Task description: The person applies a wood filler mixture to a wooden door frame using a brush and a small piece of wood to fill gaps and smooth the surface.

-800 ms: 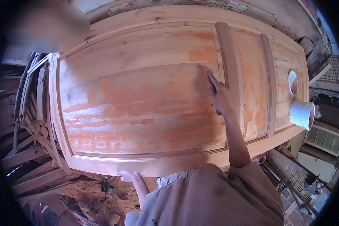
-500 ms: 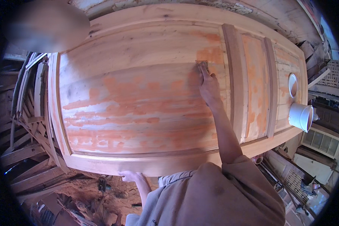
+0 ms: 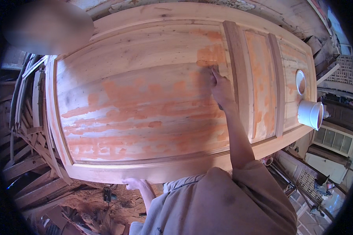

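A large wooden panelled door point(image 3: 145, 170) lies flat in front of me, its panels smeared with orange-pink filler point(image 3: 133, 91). My right hand point(image 3: 222, 87) reaches over the big panel with its fingers closed round a putty knife point(image 3: 212, 67), mostly hidden by the hand. The knife's blade end is at the lower edge of a filler patch point(image 3: 211, 54), left of a raised cross rail point(image 3: 234, 58). On the near edge of the door my left hand point(image 3: 135, 183) holds on, its fingers partly hidden.
A white bucket point(image 3: 310, 114) and a round white lid point(image 3: 300, 82) with filler in it are at the door's right end. Wood scraps point(image 3: 35, 168) are piled at left. Sawdust and debris point(image 3: 90, 203) cover the floor below. An old glazed window frame point(image 3: 333, 140) leans at right.
My right hand has shifted to the right over the panel, toward the cross rail, and the knife has turned more edge-on. The view has swung slightly. My left hand stays on the near edge.
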Action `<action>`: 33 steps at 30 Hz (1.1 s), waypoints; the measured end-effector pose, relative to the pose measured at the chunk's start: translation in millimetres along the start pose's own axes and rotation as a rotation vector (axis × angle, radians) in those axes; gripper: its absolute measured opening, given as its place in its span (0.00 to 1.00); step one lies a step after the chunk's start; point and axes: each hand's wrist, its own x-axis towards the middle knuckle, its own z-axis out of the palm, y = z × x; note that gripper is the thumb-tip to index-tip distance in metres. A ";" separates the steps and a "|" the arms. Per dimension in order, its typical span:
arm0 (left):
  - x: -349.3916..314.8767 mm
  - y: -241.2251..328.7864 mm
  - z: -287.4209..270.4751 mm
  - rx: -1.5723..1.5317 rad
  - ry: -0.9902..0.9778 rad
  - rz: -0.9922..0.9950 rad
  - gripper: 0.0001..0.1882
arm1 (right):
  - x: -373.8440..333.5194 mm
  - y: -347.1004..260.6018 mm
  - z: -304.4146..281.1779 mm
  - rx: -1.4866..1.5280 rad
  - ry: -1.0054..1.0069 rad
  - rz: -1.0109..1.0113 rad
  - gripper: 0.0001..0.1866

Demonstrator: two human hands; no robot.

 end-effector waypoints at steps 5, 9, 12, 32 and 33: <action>-16.5 3.4 5.8 -0.008 0.019 0.043 0.36 | 9.3 8.1 -7.3 0.016 0.008 0.046 0.21; -10.2 0.4 -0.8 -0.134 0.016 0.055 0.37 | 2.1 4.7 -28.1 -0.045 -0.165 0.064 0.21; -15.7 1.4 1.5 -0.058 0.023 0.049 0.37 | 7.6 17.4 -48.8 0.013 -0.187 -0.032 0.20; -33.3 11.8 -11.6 -0.237 -0.167 0.018 0.36 | 104.0 -15.6 -111.4 -0.586 -0.733 -0.577 0.18; -37.3 13.1 -13.1 -0.245 -0.176 0.007 0.36 | 108.9 -7.5 -120.4 -0.599 -0.721 -0.578 0.18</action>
